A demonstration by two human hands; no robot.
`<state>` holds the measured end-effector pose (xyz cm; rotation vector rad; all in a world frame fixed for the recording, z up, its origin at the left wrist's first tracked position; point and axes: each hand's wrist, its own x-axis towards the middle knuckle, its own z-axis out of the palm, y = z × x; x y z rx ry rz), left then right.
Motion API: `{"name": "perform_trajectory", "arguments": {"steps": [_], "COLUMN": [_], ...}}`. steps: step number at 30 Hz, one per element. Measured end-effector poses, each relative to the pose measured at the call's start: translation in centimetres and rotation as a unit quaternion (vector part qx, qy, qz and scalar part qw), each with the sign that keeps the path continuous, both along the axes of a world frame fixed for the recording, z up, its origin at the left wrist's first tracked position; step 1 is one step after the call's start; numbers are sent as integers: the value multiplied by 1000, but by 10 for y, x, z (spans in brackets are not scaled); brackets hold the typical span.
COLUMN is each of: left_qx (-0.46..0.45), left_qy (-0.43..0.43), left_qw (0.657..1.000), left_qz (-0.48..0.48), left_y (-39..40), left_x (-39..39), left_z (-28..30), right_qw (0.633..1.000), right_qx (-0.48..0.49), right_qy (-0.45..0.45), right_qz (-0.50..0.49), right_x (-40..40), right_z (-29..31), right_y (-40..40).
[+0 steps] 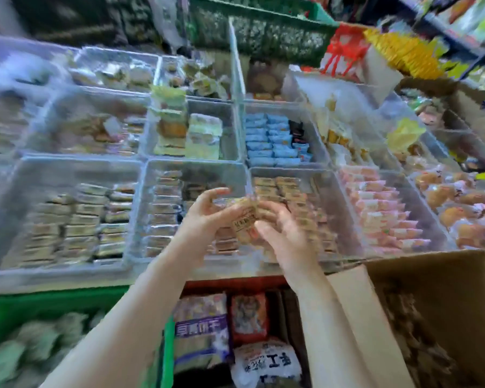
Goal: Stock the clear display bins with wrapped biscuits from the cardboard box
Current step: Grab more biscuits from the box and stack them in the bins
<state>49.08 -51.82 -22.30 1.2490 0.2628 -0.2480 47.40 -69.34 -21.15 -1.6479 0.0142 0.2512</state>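
Both hands meet over the front row of clear display bins (191, 166). My left hand (207, 214) and my right hand (280, 231) together hold a small bunch of wrapped biscuits (245, 219) in clear wrappers with brown labels. The bunch hangs above the wall between two front bins, both partly filled with rows of similar packs. The open cardboard box (445, 303) stands at the lower right, its inside dark and blurred. The whole frame is motion-blurred.
More clear bins hold blue packs (275, 141), pale green packs (202, 135) and pink packs (381, 208). A green crate (25, 303) sits at lower left. Bagged snacks (202, 331) lie below the counter edge. Green baskets and hanging goods crowd the back.
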Motion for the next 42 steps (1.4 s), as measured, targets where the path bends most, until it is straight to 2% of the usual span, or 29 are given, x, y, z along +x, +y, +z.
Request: {"name": "perform_trajectory", "arguments": {"steps": [3, 7, 8, 9, 10, 12, 13, 14, 15, 17, 22, 25, 29, 36, 42], "left_qx": [20, 41, 76, 164, 294, 557, 623, 654, 665, 665, 689, 694, 695, 689, 689], "left_qy": [7, 27, 31, 39, 51, 78, 89, 94, 96, 91, 62, 29, 15, 20, 10], "left_qw": [999, 988, 982, 969, 939, 821, 775, 750, 740, 741, 721, 714, 713, 718, 715], "left_qz": [40, 143, 167, 182, 171, 95, 55, 29, 13, 6, 47, 82, 97, 97, 119], "left_y": [91, 203, 229, 255, 279, 319, 333, 342, 345, 345, 347, 347, 347, 345, 346], "left_x": [-16, -32, -36, -39, -43, -53, -58, -62, -64, -63, -62, -62, -61, -61, -60], "left_z": [-16, -54, -66, -78, -91, -119, -127, -135, -139, -145, -150, -156, -162, -165, -163], "right_qw": [993, 974, 970, 968, 967, 967, 966, 964, 961, 953, 926, 881, 810, 680, 653], "right_qx": [-91, -169, -184, -194, -201, -209, -219, -230, -242, -272, -326, -405, -509, -591, -608], "right_qy": [-5, 5, 11, 16, 22, 24, 20, 14, 10, -16, -130, -166, -163, -259, -225], "right_qz": [75, 149, 156, 160, 157, 144, 136, 132, 131, 133, 137, 181, 240, 349, 391], "right_x": [6, 18, 21, 24, 29, 43, 54, 65, 78, 98, 139, 158, 168, 178, 171], "right_z": [-7, -32, -39, -46, -52, -59, -63, -67, -74, -94, -136, -160, -182, -184, -179], "right_y": [88, 191, 214, 235, 254, 292, 311, 331, 351, 388, 461, 488, 497, 503, 508]}}
